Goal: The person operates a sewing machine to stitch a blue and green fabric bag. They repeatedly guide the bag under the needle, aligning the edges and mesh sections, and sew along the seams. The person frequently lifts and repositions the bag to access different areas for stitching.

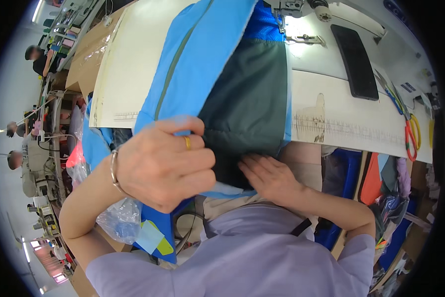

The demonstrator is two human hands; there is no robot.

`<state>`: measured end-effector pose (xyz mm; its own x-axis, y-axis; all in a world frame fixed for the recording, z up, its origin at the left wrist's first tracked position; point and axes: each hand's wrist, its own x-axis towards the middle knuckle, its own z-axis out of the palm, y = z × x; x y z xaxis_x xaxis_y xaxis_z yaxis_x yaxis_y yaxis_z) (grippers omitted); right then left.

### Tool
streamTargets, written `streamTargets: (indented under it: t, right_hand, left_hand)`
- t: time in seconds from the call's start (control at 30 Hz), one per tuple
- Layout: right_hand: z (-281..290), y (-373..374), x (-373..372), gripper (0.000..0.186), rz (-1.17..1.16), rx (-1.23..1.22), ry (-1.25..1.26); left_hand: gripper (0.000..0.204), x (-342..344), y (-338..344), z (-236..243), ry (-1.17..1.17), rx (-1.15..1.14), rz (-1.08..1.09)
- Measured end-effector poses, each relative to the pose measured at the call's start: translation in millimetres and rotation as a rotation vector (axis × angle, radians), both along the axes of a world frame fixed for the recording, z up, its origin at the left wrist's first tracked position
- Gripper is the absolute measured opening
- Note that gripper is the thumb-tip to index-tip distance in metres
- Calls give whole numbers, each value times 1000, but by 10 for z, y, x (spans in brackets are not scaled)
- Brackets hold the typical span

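At centre left, the left hand is clenched around the near edge of the bright blue and dark green quilted fabric piece spread up the cream worktable. Right of it, the right hand lies open and flat beneath the fabric's hem; I'd keep that edge taut and even.

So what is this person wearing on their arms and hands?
Both arms are bare below short, pale lilac sleeves. The left hand carries a plain gold ring on one finger and a thin silver metal bangle at the wrist. The right hand shows no jewellery. No gloves on either hand.
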<state>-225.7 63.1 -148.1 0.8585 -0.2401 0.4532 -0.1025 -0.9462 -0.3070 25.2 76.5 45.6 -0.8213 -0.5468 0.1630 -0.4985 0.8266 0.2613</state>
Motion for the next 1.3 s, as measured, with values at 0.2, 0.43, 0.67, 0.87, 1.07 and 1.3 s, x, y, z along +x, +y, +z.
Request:
streamTargets:
  t: [0.2,0.43,0.67,0.87,1.07,1.3]
  right_hand:
    - [208,198,178,25,111,107,87]
    - [296,61,105,24,221,-216,198]
    - [912,-350,171,26,-378,1155,-351]
    - [896,-545,220,47,-253,1176,-930]
    - [886,-551,303,49,-214,1173,-778]
    - [799,-1012,-229,32,-281,584,-426]
  left_hand:
    - [19,167,25,19,40,-63,12]
    - [17,259,-9,80,183,-23,58]
    - [16,367,-1,153,79,-39,124]
    - [17,348,-145,-60,-103,-105,679]
    - [25,-104,-780,-251,299,61,506]
    - [34,-204,-879,-373,101,88,618]
